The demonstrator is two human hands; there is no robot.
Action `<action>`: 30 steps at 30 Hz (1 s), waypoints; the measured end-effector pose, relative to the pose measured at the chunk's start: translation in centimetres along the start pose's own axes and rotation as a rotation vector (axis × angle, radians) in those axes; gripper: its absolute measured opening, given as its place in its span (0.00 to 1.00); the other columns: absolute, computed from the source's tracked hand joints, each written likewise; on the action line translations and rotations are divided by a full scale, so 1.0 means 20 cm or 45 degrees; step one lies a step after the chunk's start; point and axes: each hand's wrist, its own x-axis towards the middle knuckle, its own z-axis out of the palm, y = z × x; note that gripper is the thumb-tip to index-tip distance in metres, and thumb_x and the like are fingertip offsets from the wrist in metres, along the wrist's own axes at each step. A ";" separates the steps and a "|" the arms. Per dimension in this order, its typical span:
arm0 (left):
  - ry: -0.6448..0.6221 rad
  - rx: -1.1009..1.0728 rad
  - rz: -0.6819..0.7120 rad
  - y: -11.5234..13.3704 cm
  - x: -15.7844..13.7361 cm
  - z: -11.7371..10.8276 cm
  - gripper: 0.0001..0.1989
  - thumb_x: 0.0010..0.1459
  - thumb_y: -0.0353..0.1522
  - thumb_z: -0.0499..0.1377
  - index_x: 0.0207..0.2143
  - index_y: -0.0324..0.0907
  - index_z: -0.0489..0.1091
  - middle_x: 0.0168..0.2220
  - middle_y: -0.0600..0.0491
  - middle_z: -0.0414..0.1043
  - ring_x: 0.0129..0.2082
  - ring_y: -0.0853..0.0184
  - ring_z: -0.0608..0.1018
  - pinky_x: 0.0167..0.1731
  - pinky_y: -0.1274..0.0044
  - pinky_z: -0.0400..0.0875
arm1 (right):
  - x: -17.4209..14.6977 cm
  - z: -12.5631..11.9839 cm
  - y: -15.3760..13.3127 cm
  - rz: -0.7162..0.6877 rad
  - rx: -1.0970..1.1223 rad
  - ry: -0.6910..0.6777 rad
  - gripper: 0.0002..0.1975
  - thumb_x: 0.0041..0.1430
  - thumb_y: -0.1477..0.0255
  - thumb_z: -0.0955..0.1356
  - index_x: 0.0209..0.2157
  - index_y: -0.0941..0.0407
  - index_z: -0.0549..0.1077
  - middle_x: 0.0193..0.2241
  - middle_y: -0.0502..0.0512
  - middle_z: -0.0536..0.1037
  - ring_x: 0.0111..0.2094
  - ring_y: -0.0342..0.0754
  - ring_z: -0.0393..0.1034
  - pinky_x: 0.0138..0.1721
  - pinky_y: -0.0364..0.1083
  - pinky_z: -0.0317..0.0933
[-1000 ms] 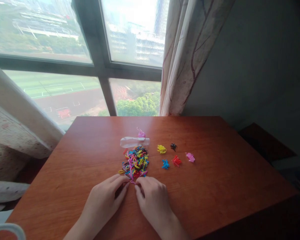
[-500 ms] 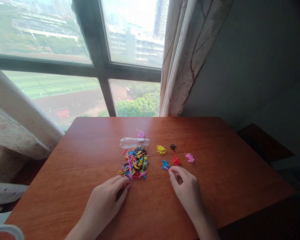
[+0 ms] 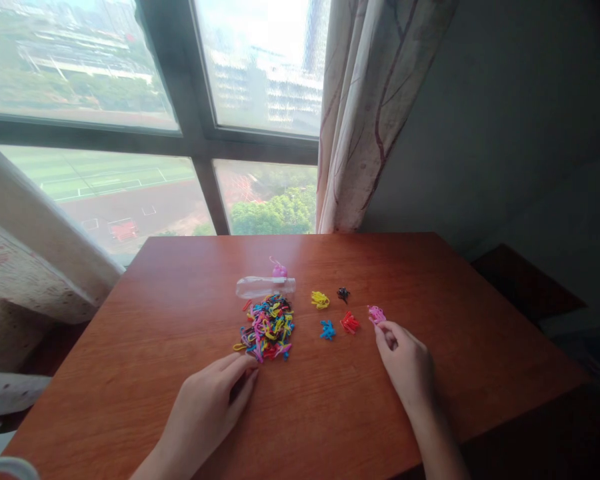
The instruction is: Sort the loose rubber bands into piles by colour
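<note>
A mixed heap of small coloured elastic hair bands lies on the wooden table. At its near edge rests my left hand, thumb and fingers drawn together; whatever they may hold is hidden. My right hand pinches a pink hair band at the near side of the small pink pile, and the band mostly merges with that pile. Sorted by colour, a yellow pile, a black pile, a blue pile and a red pile lie between the heap and my right hand.
Behind the heap a clear plastic bottle lies on its side, with a pink cap-like piece beside it. The wooden table reaches to a window with curtains. A white curved object shows at bottom left.
My right hand has moved right, from beside the blue pile to the pink pile, carrying a pink hair band. My left hand has stayed by the heap. The view has shifted slightly.
</note>
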 end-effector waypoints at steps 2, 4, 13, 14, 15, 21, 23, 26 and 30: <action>-0.002 0.008 0.000 0.00 0.00 0.00 0.10 0.63 0.35 0.51 0.37 0.48 0.73 0.34 0.55 0.79 0.32 0.67 0.81 0.32 0.80 0.72 | 0.01 0.01 -0.02 -0.005 -0.091 0.020 0.13 0.64 0.65 0.62 0.34 0.53 0.77 0.27 0.52 0.79 0.26 0.46 0.70 0.26 0.43 0.53; -0.006 0.020 0.008 0.00 0.00 0.00 0.10 0.63 0.35 0.51 0.37 0.48 0.73 0.35 0.55 0.79 0.33 0.67 0.81 0.33 0.80 0.72 | 0.02 0.02 -0.03 -0.005 -0.188 0.039 0.12 0.63 0.66 0.62 0.34 0.52 0.77 0.28 0.52 0.79 0.25 0.46 0.70 0.26 0.43 0.51; -0.029 0.027 0.011 0.00 -0.01 0.00 0.10 0.64 0.34 0.51 0.38 0.48 0.72 0.36 0.56 0.79 0.34 0.66 0.81 0.33 0.79 0.72 | 0.01 0.02 -0.07 -0.033 -0.199 -0.004 0.10 0.64 0.68 0.63 0.33 0.52 0.75 0.28 0.51 0.79 0.25 0.46 0.69 0.26 0.44 0.49; -0.034 0.029 0.009 0.00 -0.01 0.00 0.10 0.64 0.34 0.51 0.38 0.48 0.72 0.36 0.56 0.79 0.34 0.66 0.81 0.33 0.79 0.72 | 0.00 0.02 -0.09 -0.040 -0.167 -0.012 0.10 0.64 0.67 0.63 0.33 0.52 0.75 0.27 0.51 0.78 0.25 0.47 0.70 0.26 0.44 0.50; -0.039 0.031 0.008 0.00 -0.01 0.00 0.10 0.64 0.34 0.51 0.38 0.48 0.72 0.36 0.56 0.78 0.34 0.66 0.81 0.33 0.79 0.72 | -0.01 0.02 -0.10 -0.050 -0.128 -0.023 0.10 0.64 0.67 0.63 0.33 0.52 0.75 0.26 0.51 0.78 0.25 0.47 0.70 0.26 0.44 0.50; -0.025 0.040 0.038 -0.01 -0.01 0.02 0.10 0.64 0.34 0.50 0.37 0.47 0.71 0.34 0.56 0.78 0.33 0.67 0.80 0.32 0.79 0.71 | -0.10 0.05 -0.29 -0.183 0.185 -0.161 0.11 0.65 0.69 0.62 0.31 0.53 0.73 0.26 0.51 0.77 0.25 0.45 0.70 0.29 0.42 0.54; -0.033 0.046 0.041 0.00 0.00 0.02 0.10 0.64 0.34 0.50 0.37 0.47 0.71 0.34 0.55 0.78 0.33 0.66 0.80 0.31 0.79 0.71 | -0.14 0.07 -0.37 -0.246 0.273 -0.242 0.10 0.65 0.71 0.62 0.31 0.53 0.73 0.25 0.50 0.76 0.25 0.44 0.69 0.29 0.42 0.54; -0.031 0.057 0.038 0.01 0.01 0.03 0.11 0.64 0.33 0.50 0.37 0.47 0.72 0.34 0.55 0.78 0.33 0.66 0.80 0.32 0.79 0.71 | -0.19 0.10 -0.49 -0.326 0.344 -0.353 0.08 0.63 0.75 0.64 0.29 0.53 0.71 0.24 0.48 0.74 0.26 0.44 0.68 0.29 0.42 0.52; 0.069 0.074 0.027 0.03 0.02 0.02 0.11 0.63 0.32 0.50 0.38 0.47 0.73 0.34 0.55 0.79 0.31 0.67 0.80 0.29 0.80 0.71 | -0.23 0.13 -0.60 -0.366 0.404 -0.442 0.07 0.59 0.78 0.66 0.29 0.53 0.70 0.26 0.47 0.75 0.27 0.44 0.68 0.30 0.43 0.50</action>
